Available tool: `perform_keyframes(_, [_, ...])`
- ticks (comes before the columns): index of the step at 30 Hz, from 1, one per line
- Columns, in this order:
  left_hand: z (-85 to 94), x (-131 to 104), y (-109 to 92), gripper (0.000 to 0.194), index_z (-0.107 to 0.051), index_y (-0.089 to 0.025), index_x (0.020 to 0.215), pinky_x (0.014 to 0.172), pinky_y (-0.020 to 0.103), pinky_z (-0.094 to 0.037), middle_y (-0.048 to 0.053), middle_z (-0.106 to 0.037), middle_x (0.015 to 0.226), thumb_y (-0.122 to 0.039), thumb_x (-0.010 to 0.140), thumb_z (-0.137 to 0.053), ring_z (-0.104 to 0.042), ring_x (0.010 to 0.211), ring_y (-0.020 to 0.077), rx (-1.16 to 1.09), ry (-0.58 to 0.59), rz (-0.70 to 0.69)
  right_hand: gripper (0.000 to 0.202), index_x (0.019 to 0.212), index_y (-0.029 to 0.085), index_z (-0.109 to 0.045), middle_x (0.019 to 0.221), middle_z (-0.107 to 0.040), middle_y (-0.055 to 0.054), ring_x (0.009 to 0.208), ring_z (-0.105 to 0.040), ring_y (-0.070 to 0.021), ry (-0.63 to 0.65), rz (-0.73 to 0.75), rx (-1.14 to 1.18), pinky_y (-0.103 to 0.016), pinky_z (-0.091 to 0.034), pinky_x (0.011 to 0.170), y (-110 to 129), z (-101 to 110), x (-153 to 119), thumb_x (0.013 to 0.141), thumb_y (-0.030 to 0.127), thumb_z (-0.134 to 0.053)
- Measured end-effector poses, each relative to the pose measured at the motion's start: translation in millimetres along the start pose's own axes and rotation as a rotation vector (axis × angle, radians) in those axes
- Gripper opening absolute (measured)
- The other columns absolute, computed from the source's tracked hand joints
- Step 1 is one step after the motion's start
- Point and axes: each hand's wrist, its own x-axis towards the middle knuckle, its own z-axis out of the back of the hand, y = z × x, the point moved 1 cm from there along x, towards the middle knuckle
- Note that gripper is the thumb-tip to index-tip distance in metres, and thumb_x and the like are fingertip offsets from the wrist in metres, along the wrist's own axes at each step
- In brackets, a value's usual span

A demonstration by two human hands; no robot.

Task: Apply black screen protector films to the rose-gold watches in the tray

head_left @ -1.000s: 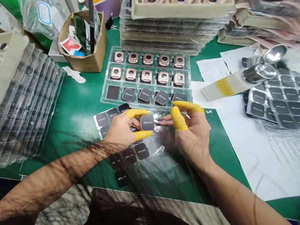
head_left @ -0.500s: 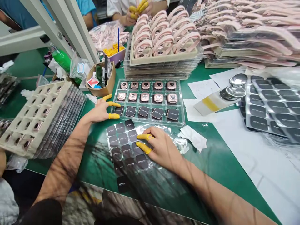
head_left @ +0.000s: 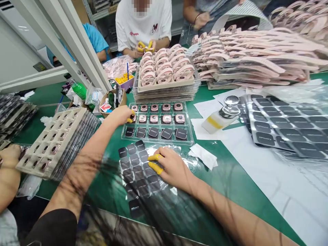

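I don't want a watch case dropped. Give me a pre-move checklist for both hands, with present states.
1. Left hand at the clear tray's left edge, over a watch case: ok.
2. Case firmly gripped: cannot tell, fingers hide it.
3. Right hand resting on the sticker sheet: ok.
4. Yellow finger cots on: ok.
5. Tray's front row filled, black faces up: ok.
6. A sticker lifted by the right hand: cannot tell.
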Motion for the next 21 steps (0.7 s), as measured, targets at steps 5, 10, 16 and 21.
perform_keyframes(5, [0.2, 7.5, 11.8, 0.012, -0.073, -0.021, 0.083, 0.109, 0.045, -0.049, 0.013, -0.071, 0.086, -0.026, 0.093, -0.070, -0.067, 0.108, 0.0329, -0.118, 0.005, -0.131, 0.013, 0.112, 0.032, -0.080, 0.102, -0.079, -0.007, 0.089, -0.073, -0.0299, 0.053, -0.015, -0.071, -0.051, -0.065, 0.077, 2.2, -2.4, 2.3, 0.107, 0.034, -0.068])
perform_keyframes(10, [-25.4, -21.3, -2.6, 0.018, -0.061, -0.026, 0.091, 0.118, 0.056, -0.046, 0.010, -0.067, 0.091, -0.039, 0.104, -0.063, -0.063, 0.117, 0.0354, -0.321, -0.264, -0.052, 0.023, 0.123, 0.041, -0.077, 0.107, -0.076, -0.006, 0.092, -0.074, -0.0291, -0.031, -0.076, 0.064, -0.051, -0.067, 0.079, 5.8, 4.9, 4.1, 0.107, 0.030, -0.066])
perform_keyframes(16, [-58.3, -92.1, -94.2, 0.046, -0.066, -0.024, 0.113, 0.098, 0.047, -0.066, 0.007, -0.079, 0.113, -0.063, 0.094, -0.080, -0.079, 0.102, 0.0254, -1.320, -0.248, 0.162, 0.039, 0.137, 0.042, -0.070, 0.128, -0.070, -0.007, 0.102, -0.073, -0.0260, -0.346, -0.049, 0.209, -0.047, -0.069, 0.084, -6.4, 45.1, 6.4, 0.102, 0.024, -0.071])
perform_keyframes(21, [-63.3, -114.2, -133.7, 0.050, -0.076, -0.023, 0.083, 0.070, 0.037, -0.066, 0.003, -0.076, 0.077, -0.053, 0.061, -0.108, -0.074, 0.070, 0.0206, -1.659, 0.210, 0.264, 0.022, 0.108, 0.039, -0.079, 0.127, -0.076, -0.004, 0.103, -0.073, -0.0244, -0.138, 0.003, 0.268, -0.044, -0.068, 0.084, -4.7, 56.1, 8.6, 0.099, 0.021, -0.069])
